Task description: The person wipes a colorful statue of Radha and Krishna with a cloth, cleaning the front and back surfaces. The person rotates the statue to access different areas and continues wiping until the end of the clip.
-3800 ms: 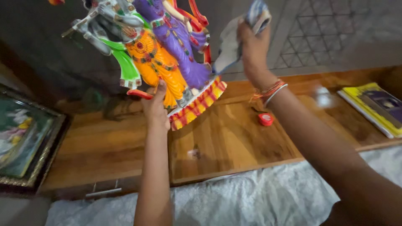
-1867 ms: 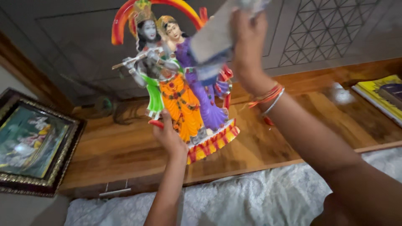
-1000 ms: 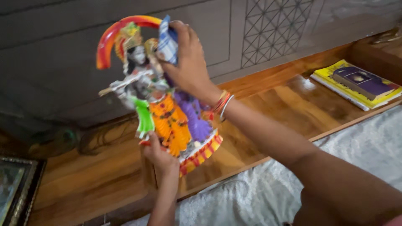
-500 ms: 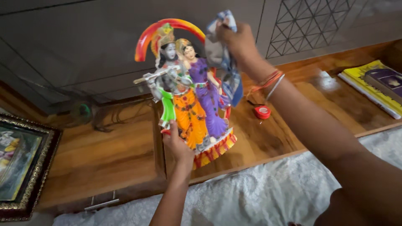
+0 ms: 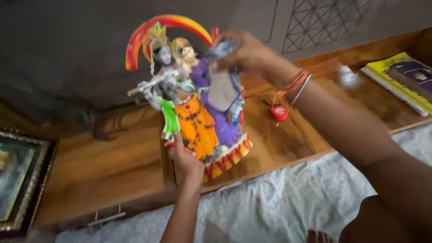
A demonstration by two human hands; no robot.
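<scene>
Head view looks down on a painted statue (image 5: 193, 103) of two figures under a red and yellow arch, held tilted above a polished wooden shelf (image 5: 112, 157). The left hand (image 5: 185, 159) grips the statue from below, at the near left edge of its striped red and yellow base, fingers wrapped closed around that edge with the thumb pointing up along the orange skirt. The right hand (image 5: 245, 54) is at the upper right of the statue, beside the head of the purple-robed figure, with its fingers pinched closed on a grey and blue cloth (image 5: 224, 90). The cloth hangs down from that hand and lies against the right side of the purple figure. Bangles and an orange thread circle the right wrist.

To the right of the statue, a small red round object (image 5: 279, 112) lies on the shelf, near the statue's base but apart from it. Farther right of the statue, at the edge of the frame, lies a yellow book (image 5: 391, 78) with a dark purple one on top. Well to the left of the statue, a picture in a gilt frame (image 5: 20, 180) leans at the shelf's end. Nearer the camera than the statue, a white patterned fabric (image 5: 279, 202) spreads below the shelf's front edge.
</scene>
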